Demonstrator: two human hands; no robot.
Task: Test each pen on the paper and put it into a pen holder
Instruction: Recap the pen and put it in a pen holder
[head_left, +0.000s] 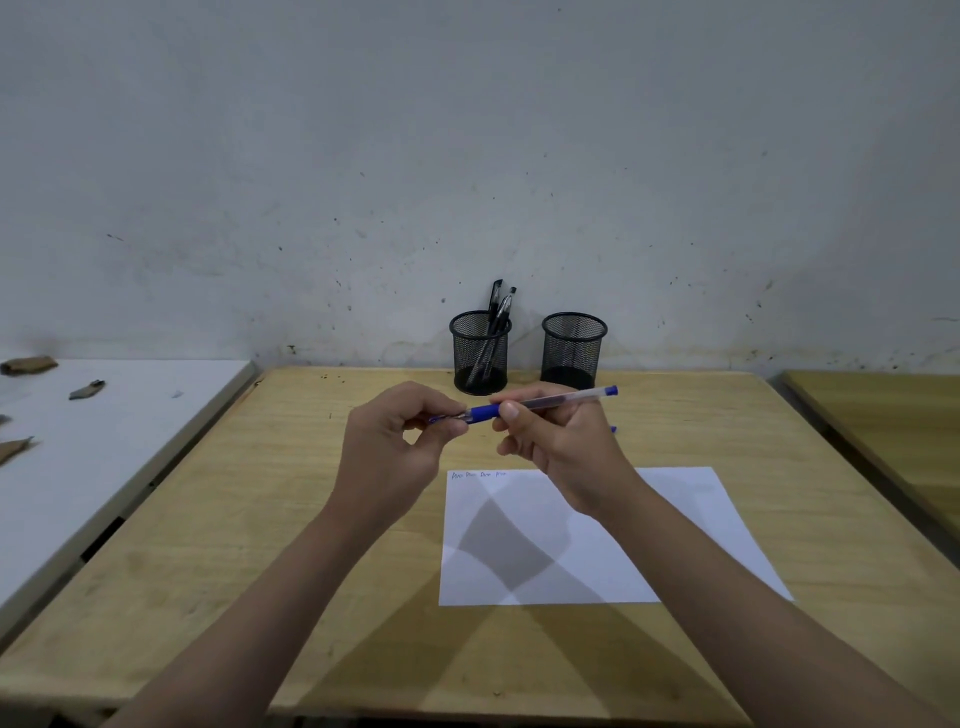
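Two hands hold one see-through blue pen (540, 404) above the wooden table (260, 519). Right hand (558, 447) grips its middle; left hand (400, 447) pinches the tip end (cap or tip, unclear). White paper sheet (675, 519) lies below, near two black mesh pen holders (480, 353) at the table's back edge.

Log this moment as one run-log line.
right hand holds blue pen | left hand pinches its cap end | above paper | holders behind

left hand (395, 441) – bare, no rings | right hand (556, 447) – bare | forearms – sleeveless, no watch
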